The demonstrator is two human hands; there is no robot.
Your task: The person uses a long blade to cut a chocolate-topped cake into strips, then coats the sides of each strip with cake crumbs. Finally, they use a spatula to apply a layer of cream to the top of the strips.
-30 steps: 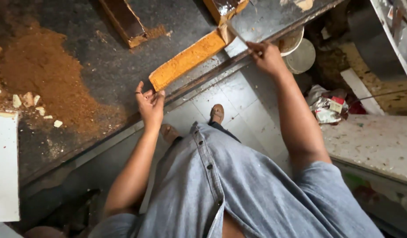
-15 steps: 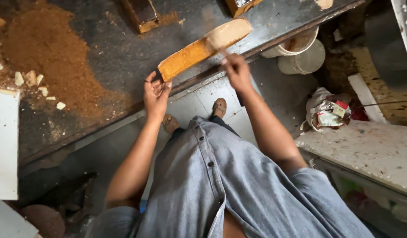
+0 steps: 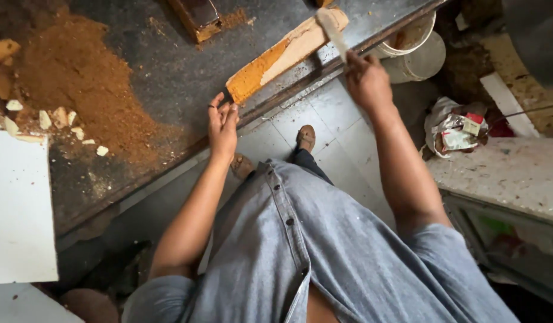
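Note:
A long flat wooden strip (image 3: 270,60) lies on the dark workbench (image 3: 139,72), orange-brown at its near end and pale putty-coloured at its far end. My left hand (image 3: 221,122) steadies the strip's near end with its fingertips at the bench edge. My right hand (image 3: 366,81) grips the handle of a flat putty knife (image 3: 333,30) whose pale blade rests on the strip's far end.
A heap of brown sawdust (image 3: 79,90) and pale chips (image 3: 46,119) cover the bench's left. A white board (image 3: 19,203) lies at the left edge. Another wood block (image 3: 195,15) sits at the top. White buckets (image 3: 414,51) and crumpled wrappers (image 3: 456,128) are on the floor at the right.
My right hand has drawn the knife along the strip and back to its far end. Pale putty now covers more of the strip. The left hand stays at the near end.

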